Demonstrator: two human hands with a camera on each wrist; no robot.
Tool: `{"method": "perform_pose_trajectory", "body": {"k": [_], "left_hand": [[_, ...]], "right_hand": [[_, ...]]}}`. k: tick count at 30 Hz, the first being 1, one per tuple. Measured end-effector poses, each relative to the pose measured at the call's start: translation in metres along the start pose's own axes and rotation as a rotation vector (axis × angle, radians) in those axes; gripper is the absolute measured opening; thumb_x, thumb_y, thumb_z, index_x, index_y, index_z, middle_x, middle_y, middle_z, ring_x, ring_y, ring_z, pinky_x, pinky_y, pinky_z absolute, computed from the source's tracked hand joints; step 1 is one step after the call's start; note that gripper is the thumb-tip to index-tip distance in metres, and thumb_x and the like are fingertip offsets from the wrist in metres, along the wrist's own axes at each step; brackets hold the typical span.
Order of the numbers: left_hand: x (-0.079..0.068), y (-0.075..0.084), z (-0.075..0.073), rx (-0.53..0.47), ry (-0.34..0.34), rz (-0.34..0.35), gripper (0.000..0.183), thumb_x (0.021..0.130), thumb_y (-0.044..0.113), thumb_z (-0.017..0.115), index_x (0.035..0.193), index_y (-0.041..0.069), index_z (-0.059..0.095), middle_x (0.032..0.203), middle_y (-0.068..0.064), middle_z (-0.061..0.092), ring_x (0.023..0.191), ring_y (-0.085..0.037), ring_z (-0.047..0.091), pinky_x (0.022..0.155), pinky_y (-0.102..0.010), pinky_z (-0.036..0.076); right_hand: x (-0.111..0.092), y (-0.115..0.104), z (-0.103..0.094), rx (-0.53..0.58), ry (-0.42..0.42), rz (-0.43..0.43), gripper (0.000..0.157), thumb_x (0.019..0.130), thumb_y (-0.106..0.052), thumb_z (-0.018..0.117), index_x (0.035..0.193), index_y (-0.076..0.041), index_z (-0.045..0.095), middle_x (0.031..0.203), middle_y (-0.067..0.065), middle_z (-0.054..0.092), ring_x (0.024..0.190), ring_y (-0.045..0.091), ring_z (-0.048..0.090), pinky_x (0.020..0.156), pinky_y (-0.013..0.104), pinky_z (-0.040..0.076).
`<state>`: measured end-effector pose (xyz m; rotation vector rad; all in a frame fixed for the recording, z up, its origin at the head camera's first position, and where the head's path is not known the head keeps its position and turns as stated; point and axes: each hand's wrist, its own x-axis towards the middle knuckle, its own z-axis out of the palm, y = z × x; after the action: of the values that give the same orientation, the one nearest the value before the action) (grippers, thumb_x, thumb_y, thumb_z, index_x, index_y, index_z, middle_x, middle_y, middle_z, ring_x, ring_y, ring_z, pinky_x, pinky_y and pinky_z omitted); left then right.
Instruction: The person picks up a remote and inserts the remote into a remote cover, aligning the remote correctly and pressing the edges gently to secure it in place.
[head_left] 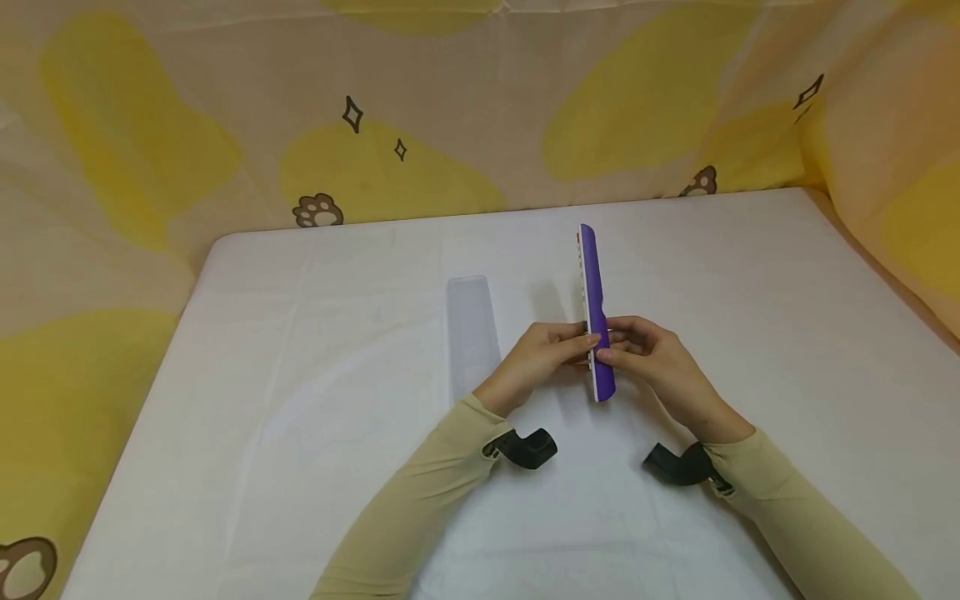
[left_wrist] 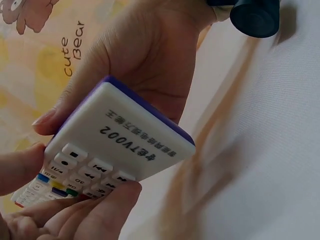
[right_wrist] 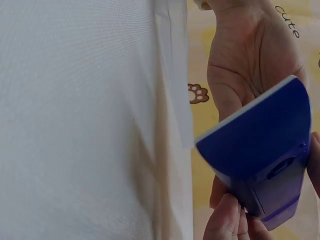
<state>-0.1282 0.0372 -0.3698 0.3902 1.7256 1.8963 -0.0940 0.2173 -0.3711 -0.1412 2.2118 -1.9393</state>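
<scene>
A remote control (head_left: pixel 597 292) with a white button face and a purple back stands on edge in the air above the table. My left hand (head_left: pixel 547 354) grips it from the button side, thumb along the near edge. From the purple side my right hand (head_left: pixel 663 362) holds it too, with thumb and fingers at the edges. Dark printing and several rows of white buttons (left_wrist: pixel 75 151) show in the left wrist view, with a few coloured ones among them. The right wrist view shows the remote's purple back (right_wrist: pixel 255 135), which carries a dark oval mark.
A long translucent plastic tray or cover (head_left: pixel 471 333) lies on the white table (head_left: pixel 337 458), left of the remote and partly behind the left wrist. Patterned yellow cloth (head_left: pixel 450 108) hangs behind the table. Black wrist devices (head_left: pixel 528 450) stick out below both sleeves.
</scene>
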Motion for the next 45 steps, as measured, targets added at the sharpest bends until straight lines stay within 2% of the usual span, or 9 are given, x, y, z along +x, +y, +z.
{"method": "perform_pose_trajectory", "body": {"k": [10, 22, 36, 41, 45], "left_hand": [[-0.001, 0.0, -0.001, -0.049, -0.029, -0.072, 0.035, 0.098, 0.012, 0.05, 0.126, -0.009, 0.054, 0.119, -0.023, 0.061, 0.106, -0.027, 0.062, 0.089, -0.033, 0.05], [0.001, -0.001, -0.007, -0.048, -0.01, -0.077, 0.032, 0.098, 0.006, 0.048, 0.124, -0.012, 0.053, 0.119, -0.028, 0.058, 0.109, -0.033, 0.059, 0.088, -0.031, 0.051], [0.0, 0.003, -0.01, -0.053, 0.02, -0.09, 0.031, 0.097, 0.003, 0.049, 0.124, -0.012, 0.054, 0.119, -0.026, 0.059, 0.108, -0.03, 0.06, 0.087, -0.029, 0.051], [0.0, 0.002, -0.01, -0.04, 0.038, -0.092, 0.029, 0.097, 0.004, 0.05, 0.12, -0.012, 0.056, 0.116, -0.025, 0.061, 0.1, -0.024, 0.064, 0.085, -0.029, 0.052], [0.001, 0.002, -0.01, -0.019, 0.086, -0.082, 0.026, 0.095, 0.003, 0.053, 0.116, -0.012, 0.059, 0.111, -0.024, 0.064, 0.091, -0.017, 0.065, 0.083, -0.029, 0.053]], "right_hand": [[0.001, 0.001, -0.002, -0.014, -0.015, 0.02, 0.05, 0.09, -0.005, 0.062, 0.131, 0.011, 0.039, 0.104, 0.002, 0.058, 0.092, 0.009, 0.059, 0.082, 0.019, 0.048], [0.001, 0.002, -0.004, 0.033, -0.023, 0.036, 0.054, 0.088, -0.001, 0.063, 0.133, 0.011, 0.037, 0.106, 0.003, 0.058, 0.091, 0.009, 0.059, 0.081, 0.02, 0.049], [0.002, 0.003, -0.004, 0.085, 0.013, 0.044, 0.052, 0.087, 0.002, 0.063, 0.131, 0.014, 0.038, 0.1, 0.002, 0.06, 0.089, 0.01, 0.061, 0.08, 0.02, 0.051], [0.002, 0.003, -0.003, 0.104, 0.026, 0.041, 0.05, 0.086, 0.003, 0.065, 0.128, 0.012, 0.04, 0.098, 0.003, 0.061, 0.086, 0.01, 0.061, 0.079, 0.02, 0.052], [0.002, 0.004, -0.003, 0.115, 0.039, 0.044, 0.05, 0.085, 0.002, 0.067, 0.128, 0.01, 0.043, 0.098, 0.003, 0.061, 0.086, 0.011, 0.061, 0.078, 0.02, 0.052]]}}
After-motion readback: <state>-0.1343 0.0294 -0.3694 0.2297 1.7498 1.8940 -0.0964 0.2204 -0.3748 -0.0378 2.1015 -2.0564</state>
